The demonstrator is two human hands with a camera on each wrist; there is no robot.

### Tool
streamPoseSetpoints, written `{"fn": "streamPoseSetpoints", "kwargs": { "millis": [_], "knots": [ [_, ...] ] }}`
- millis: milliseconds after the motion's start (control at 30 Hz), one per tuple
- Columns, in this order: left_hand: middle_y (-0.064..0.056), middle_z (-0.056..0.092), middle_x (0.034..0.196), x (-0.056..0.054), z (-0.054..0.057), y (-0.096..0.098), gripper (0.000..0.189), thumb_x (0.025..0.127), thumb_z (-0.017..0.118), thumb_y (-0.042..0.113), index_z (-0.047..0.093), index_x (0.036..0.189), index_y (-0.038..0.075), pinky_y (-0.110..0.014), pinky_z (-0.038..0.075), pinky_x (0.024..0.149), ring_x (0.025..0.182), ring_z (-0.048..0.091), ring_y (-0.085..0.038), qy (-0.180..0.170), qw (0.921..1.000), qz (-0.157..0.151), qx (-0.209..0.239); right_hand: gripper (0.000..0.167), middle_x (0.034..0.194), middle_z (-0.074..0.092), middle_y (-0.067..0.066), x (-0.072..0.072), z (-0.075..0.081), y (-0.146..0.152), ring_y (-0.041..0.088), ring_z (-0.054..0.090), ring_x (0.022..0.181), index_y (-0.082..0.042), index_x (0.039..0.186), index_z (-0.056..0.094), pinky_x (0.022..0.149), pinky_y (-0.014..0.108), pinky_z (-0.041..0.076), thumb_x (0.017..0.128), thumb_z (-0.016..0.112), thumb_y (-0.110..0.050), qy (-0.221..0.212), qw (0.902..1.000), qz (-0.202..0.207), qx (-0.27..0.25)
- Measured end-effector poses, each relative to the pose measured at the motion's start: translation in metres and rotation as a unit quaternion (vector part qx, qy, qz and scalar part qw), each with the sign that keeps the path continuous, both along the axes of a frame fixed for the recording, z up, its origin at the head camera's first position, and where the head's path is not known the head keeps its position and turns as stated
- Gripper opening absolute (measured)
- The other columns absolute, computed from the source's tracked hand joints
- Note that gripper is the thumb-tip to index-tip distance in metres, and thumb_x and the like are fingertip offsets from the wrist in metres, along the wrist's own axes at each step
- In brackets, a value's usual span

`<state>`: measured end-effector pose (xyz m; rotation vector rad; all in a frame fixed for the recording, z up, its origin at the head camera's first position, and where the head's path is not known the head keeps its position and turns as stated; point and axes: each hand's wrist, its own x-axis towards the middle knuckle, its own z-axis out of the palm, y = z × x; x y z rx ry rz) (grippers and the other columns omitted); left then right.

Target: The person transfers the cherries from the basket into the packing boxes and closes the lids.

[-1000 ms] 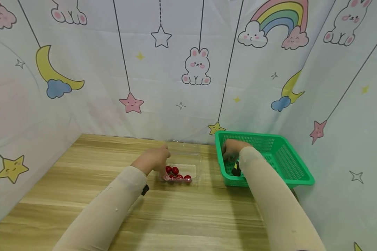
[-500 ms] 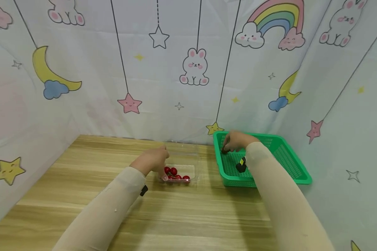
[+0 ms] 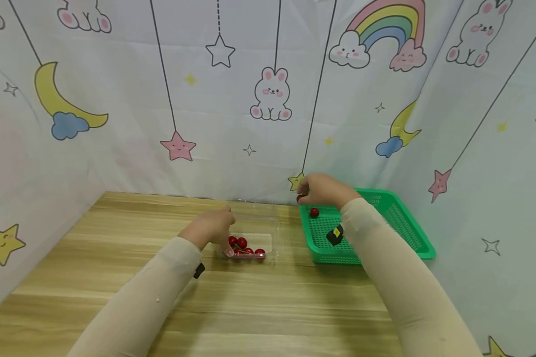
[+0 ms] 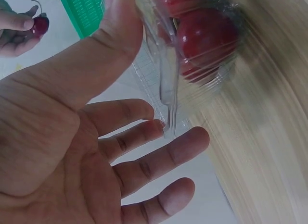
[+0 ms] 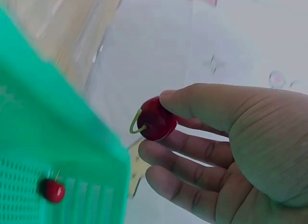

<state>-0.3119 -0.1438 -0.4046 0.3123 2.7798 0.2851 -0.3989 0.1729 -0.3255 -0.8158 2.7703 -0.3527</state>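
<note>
My right hand [image 3: 323, 191] is raised over the back-left rim of a green plastic basket [image 3: 413, 223]. Thumb and fingers pinch a dark red cherry [image 5: 156, 119], whose bent green stem shows in the right wrist view. Another cherry [image 3: 314, 212] lies inside the basket near that corner. My left hand [image 3: 210, 230] rests at the left side of a clear plastic box [image 3: 268, 243], its thumb against the box and its other fingers spread and relaxed, as the left wrist view shows. Several red cherries [image 4: 207, 39] lie in the box, towards its front. The thumb tip is hidden in that view.
The box's clear lid [image 3: 254, 209] stands open at the back. Both containers sit on a wood-grain table [image 3: 259, 307], basket to the right of the box. A printed cloth [image 3: 232, 129] hangs close behind them and along both sides.
My right hand has come up out of the basket and left over its rim, carrying a cherry. The cherry left in the basket now shows. My left hand stays at the box.
</note>
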Motion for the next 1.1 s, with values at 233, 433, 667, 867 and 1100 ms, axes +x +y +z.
{"fn": "streamPoseSetpoints", "kwargs": {
  "millis": [233,433,667,867,1100],
  "knots": [
    [-0.022,0.023,0.189,-0.001,-0.001,-0.001,0.100,0.080,0.106,0.036,0.060,0.164,0.004,-0.063,0.050,0.128,0.161,0.050,-0.050,0.000,1.0000,0.001,0.000,0.018,0.123,0.083,0.004,0.017,-0.003,-0.039,0.024,0.078,0.116,-0.014,0.122,0.085,0.103,0.045,0.066,0.108,0.081,-0.025,0.007,0.9979,0.062,0.014],
    [-0.022,0.027,0.188,0.000,0.000,-0.002,0.101,0.080,0.106,0.038,0.060,0.163,0.004,-0.064,0.051,0.127,0.158,0.053,-0.051,0.000,1.0000,0.000,-0.002,0.011,0.116,0.084,0.001,0.029,-0.029,-0.071,0.016,0.077,0.105,-0.016,0.114,0.087,0.095,0.037,0.068,0.109,0.080,-0.023,-0.021,0.9943,0.103,0.016],
    [-0.021,0.037,0.182,-0.003,-0.003,-0.003,0.103,0.078,0.107,0.039,0.061,0.163,0.003,-0.062,0.054,0.124,0.153,0.058,-0.048,0.006,0.9999,-0.008,-0.004,0.012,0.115,0.085,0.002,0.031,-0.062,-0.098,0.016,0.079,0.104,-0.014,0.115,0.088,0.095,0.038,0.069,0.108,0.080,-0.020,-0.041,0.9904,0.129,0.028],
    [-0.022,0.036,0.183,-0.005,-0.004,-0.005,0.104,0.077,0.107,0.040,0.061,0.163,0.003,-0.061,0.055,0.123,0.153,0.059,-0.047,0.001,1.0000,-0.007,-0.003,0.014,0.112,0.087,0.002,0.029,-0.081,-0.111,0.017,0.081,0.104,-0.011,0.114,0.089,0.097,0.037,0.069,0.106,0.083,-0.021,-0.033,0.9886,0.141,0.039],
    [-0.024,0.031,0.185,-0.005,-0.002,-0.005,0.103,0.078,0.107,0.041,0.061,0.163,0.004,-0.060,0.057,0.121,0.151,0.061,-0.047,0.000,0.9999,-0.011,-0.009,0.012,0.106,0.087,0.000,0.030,-0.095,-0.119,0.011,0.079,0.094,-0.012,0.110,0.090,0.089,0.033,0.069,0.104,0.085,-0.021,-0.033,0.9868,0.149,0.055]
  ]
}}
